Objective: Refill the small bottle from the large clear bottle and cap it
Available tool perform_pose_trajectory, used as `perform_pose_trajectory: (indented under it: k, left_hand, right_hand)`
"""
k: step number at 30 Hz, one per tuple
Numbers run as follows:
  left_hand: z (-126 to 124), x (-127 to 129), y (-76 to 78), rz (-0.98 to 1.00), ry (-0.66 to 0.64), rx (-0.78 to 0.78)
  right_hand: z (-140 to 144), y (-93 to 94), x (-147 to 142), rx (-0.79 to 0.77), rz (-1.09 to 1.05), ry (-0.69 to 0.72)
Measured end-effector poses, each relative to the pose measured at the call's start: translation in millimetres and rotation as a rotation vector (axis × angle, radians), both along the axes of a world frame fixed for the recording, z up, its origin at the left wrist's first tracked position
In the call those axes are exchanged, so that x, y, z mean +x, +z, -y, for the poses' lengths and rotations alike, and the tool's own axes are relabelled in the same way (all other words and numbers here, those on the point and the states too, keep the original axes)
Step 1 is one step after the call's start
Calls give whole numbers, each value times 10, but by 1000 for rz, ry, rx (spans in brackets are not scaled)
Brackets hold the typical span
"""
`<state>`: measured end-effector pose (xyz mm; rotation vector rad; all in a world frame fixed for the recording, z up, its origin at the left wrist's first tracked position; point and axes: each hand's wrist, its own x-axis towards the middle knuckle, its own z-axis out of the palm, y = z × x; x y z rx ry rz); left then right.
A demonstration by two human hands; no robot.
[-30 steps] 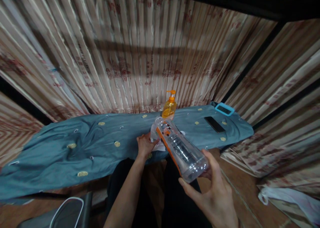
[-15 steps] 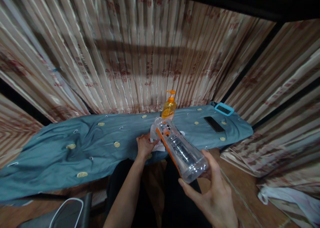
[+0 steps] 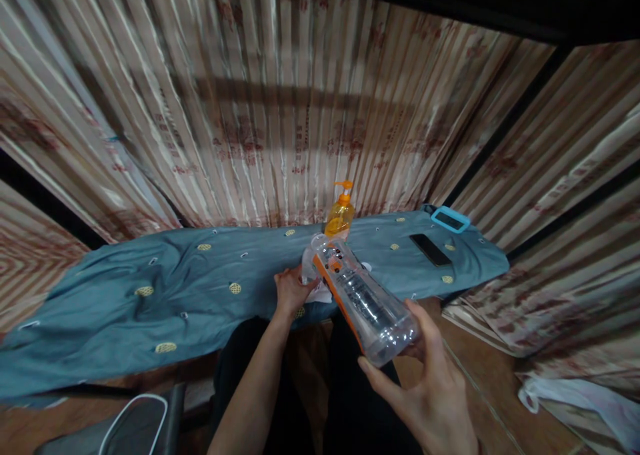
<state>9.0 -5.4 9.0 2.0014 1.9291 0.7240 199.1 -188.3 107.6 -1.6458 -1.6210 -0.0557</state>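
Almost nothing has shifted since a second ago: both hands keep the same hold on the bottle, and the whole scene only sits a touch further right and lower.

Pleated curtains (image 3: 280, 108), glossy beige with faded red print, hang behind and to the right of the desk. The desk itself lies under a rumpled blue-grey cloth (image 3: 150, 295) dotted with small yellow woven patches, and its front edge sags in soft folds.

A clear plastic bottle (image 3: 363, 298), ribbed, cylindrical, with an orange strip of label along its side, is held tilted over the desk's front edge near the middle, mouth end towards the desk, base towards the person. The right hand (image 3: 425, 388) cups the rounded base from below, fingers curled up around it. The left hand (image 3: 290, 290) is closed at the mouth end; whether it pinches a cap or the neck cannot be told.

Just behind the bottle, towards the back edge, stands an amber pump dispenser (image 3: 340, 216) with an orange nozzle, upright. Towards the right end of the desk a flat black phone (image 3: 430, 249) lies face up, and beyond it, at the far right corner, a rectangular device in a light blue case (image 3: 450, 219).
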Motion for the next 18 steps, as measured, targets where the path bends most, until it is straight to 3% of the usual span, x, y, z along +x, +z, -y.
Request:
perform_pose_trajectory:
  k: [8, 18]
  left_hand:
    - [-12, -8, -49, 16, -4, 32]
    - [-4, -11, -31, 30, -8, 37]
  right_hand:
    - [-20, -69, 51, 14, 39, 13]
    - [-27, -24, 35, 33, 83, 15]
